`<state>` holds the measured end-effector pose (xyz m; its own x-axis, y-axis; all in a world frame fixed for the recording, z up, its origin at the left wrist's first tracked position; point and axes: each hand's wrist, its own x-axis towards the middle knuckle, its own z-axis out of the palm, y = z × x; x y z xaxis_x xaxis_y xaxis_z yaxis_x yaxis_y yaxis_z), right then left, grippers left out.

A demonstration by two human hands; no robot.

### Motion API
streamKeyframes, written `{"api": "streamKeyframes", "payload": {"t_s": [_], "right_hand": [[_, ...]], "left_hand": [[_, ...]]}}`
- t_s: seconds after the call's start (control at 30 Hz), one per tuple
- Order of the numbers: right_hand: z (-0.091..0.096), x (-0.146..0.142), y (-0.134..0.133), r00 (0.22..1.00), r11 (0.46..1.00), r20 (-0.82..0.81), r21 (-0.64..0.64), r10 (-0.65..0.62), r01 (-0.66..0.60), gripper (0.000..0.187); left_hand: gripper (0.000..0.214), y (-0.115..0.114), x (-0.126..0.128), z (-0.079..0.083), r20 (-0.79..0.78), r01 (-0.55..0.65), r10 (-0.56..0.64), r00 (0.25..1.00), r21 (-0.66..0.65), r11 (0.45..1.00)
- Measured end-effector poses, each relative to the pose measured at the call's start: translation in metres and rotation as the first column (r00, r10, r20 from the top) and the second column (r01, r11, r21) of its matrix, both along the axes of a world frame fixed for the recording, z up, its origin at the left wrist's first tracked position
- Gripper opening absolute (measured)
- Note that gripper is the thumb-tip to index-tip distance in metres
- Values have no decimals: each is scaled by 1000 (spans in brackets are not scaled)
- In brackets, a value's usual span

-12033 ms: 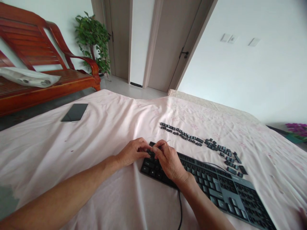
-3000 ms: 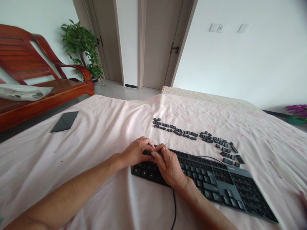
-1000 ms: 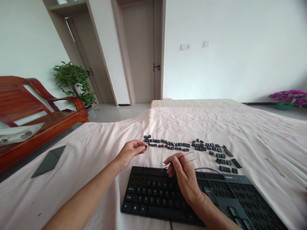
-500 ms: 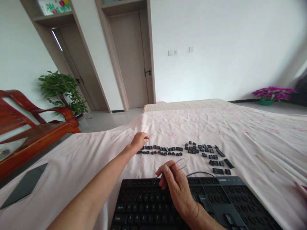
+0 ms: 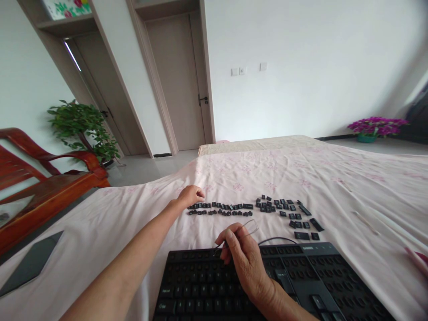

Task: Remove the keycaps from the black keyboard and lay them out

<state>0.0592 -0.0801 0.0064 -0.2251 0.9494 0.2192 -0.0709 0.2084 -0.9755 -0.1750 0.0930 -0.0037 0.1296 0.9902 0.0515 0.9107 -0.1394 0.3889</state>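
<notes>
My right hand [image 5: 245, 258] is closed round a wire keycap puller [image 5: 251, 226] above the black keyboard [image 5: 200, 277]. One wire loop sticks out past the knuckles, and thin wire ends reach down to the keyboard's top row. Many key positions on the board show no cap, mainly along the top and at the right. My left hand [image 5: 192, 195] is stretched forward over the cloth, fingers curled together at the left end of two rows of loose keycaps [image 5: 230, 207]. Whatever lies between those fingertips is hidden or too small to name.
More loose keycaps [image 5: 267, 207] lie scattered behind the keyboard's right half. A cotton swab [image 5: 367, 223] rests on the pink patterned cloth [image 5: 240, 174] to the right. A dark flat phone or tablet [image 5: 30, 263] lies at left, beyond which stands a wooden chair [image 5: 67, 171].
The whole view has shifted slightly. My left hand stays by the left end of the keycap rows, and my right hand keeps the keycap puller over the keyboard.
</notes>
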Motion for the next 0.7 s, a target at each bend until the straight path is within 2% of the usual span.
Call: {"api": "streamKeyframes", "payload": {"t_s": [0.17,0.5,0.6,0.7], "right_hand": [[-2,-1,0,1000,1000,-22,10,2,-2,36],[-2,-1,1,1000,1000,-26,4,-1,1,37],[0,0,-1,1000,1000,-6,11,27,-27,38],[2,2,-3,996,996,39,45,74,-76,37]], "left_hand": [[29,1,-7,-1,9,-26,26,1000,5,1000],[16,2,-14,-3,41,-82,82,996,0,997],[20,-7,-10,4,82,-112,108,991,48,993],[32,-32,-4,16,147,-150,130,981,131,980]]}}
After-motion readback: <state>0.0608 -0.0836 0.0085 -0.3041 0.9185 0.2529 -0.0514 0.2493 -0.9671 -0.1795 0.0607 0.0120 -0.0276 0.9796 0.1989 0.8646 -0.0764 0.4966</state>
